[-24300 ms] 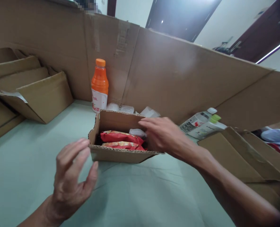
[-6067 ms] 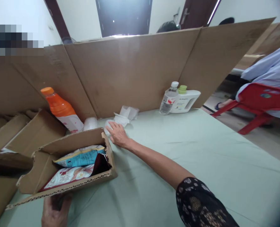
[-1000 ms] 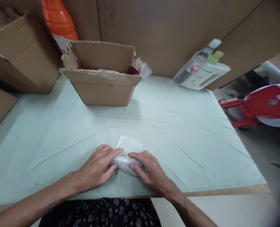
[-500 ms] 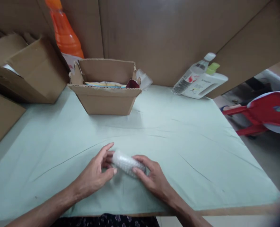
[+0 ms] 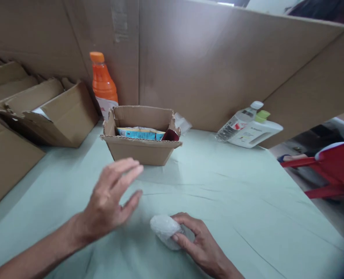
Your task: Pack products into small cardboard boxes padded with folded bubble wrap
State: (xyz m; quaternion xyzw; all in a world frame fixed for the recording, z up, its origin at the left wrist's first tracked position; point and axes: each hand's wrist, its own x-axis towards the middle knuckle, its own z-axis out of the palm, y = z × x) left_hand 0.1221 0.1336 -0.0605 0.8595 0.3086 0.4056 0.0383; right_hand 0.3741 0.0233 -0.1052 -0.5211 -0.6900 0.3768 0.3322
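A small bundle of bubble wrap (image 5: 164, 229) is gripped at its right end by my right hand (image 5: 199, 242), just above the pale green cloth. The wrap hides what is inside, if anything. My left hand (image 5: 112, 193) is raised to the left, fingers apart and holding nothing. Its fingertips point toward the small open cardboard box (image 5: 141, 152), which stands beyond them. Inside that box lie a blue and yellow packet (image 5: 141, 133) and a dark red item (image 5: 170, 135) whose kind I cannot make out.
Larger cardboard boxes (image 5: 70, 120) stand on the left. Behind the small box are an orange bottle (image 5: 104, 83) and some clear plastic (image 5: 183, 123). At the back right, a clear bottle (image 5: 237, 122) leans by a white jug (image 5: 255, 135). Beyond the table is a red chair (image 5: 334, 166).
My left hand has come away from the bubble wrap and lifted toward the small box. My right hand still grips the bundle, now more end-on. The view has tilted up.
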